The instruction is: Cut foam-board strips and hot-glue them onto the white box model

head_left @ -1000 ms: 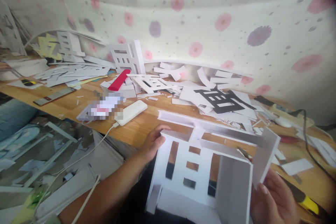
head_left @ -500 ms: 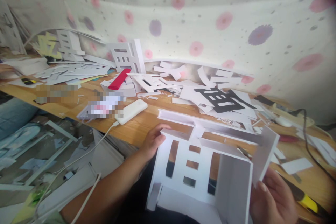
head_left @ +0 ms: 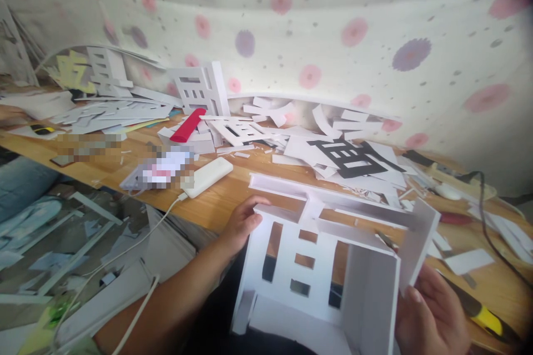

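A white hollow board character (head_left: 285, 244), built from a flat face with cut-out slots and upright side walls, is tilted in front of me. My left hand (head_left: 245, 224) grips its upper left corner, thumb on the near side and fingers behind. At the lower right, my right hand (head_left: 433, 310) pinches a white rectangular strip (head_left: 421, 247) by its lower end. That strip stands beside the right wall, its upper part at the right end of the long top bar (head_left: 333, 197). Whether strip and bar touch I cannot tell.
A yellow and black utility knife (head_left: 485, 316) lies right of my right hand. On the wooden table (head_left: 233, 205) are a white power bank (head_left: 208, 176) with a cable, a blurred phone, a red piece (head_left: 188, 125), a black character (head_left: 353, 160) and many white offcuts.
The strip in my right hand has shifted very slightly left at its top. Both hands keep their grip, and the white character stays nearly still.
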A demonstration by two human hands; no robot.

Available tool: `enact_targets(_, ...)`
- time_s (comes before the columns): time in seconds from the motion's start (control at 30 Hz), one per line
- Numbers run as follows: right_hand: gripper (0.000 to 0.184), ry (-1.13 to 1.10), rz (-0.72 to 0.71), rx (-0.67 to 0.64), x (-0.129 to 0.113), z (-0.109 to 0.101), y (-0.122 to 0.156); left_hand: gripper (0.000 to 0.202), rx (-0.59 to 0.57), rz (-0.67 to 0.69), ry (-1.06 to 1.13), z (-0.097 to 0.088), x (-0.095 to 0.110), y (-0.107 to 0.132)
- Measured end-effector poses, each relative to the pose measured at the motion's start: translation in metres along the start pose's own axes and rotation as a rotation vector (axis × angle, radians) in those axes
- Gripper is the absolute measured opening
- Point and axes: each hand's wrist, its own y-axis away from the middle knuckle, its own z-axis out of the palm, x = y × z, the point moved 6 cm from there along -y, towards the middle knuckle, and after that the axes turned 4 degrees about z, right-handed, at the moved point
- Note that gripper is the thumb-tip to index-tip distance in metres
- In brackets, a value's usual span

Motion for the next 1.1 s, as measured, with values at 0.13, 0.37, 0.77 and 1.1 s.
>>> enact_targets(0.13, 0.058, -0.061, 0.052, 0.033, -0.006, 0.003, -0.001, 0.048, -0.010, -0.015, 0.000, 0.001, 0.000, 0.000)
enact_targets(0.37, 0.049, -0.090, 0.000, -0.004, -0.010, 0.010, -0.005, 0.047, -0.021, -0.002, -0.021, 0.000, 0.000, 0.001)
enact_targets(0.77, 0.041, -0.170, -0.152, -0.101, -0.017, 0.020, -0.005, 0.051, 0.028, -0.005, -0.043, -0.011, -0.014, 0.001)
enact_targets(1.1, 0.043, -0.217, -0.144, -0.125, -0.011, 0.018, -0.007, 0.052, 0.114, -0.039, -0.079, -0.016, -0.019, 0.001)
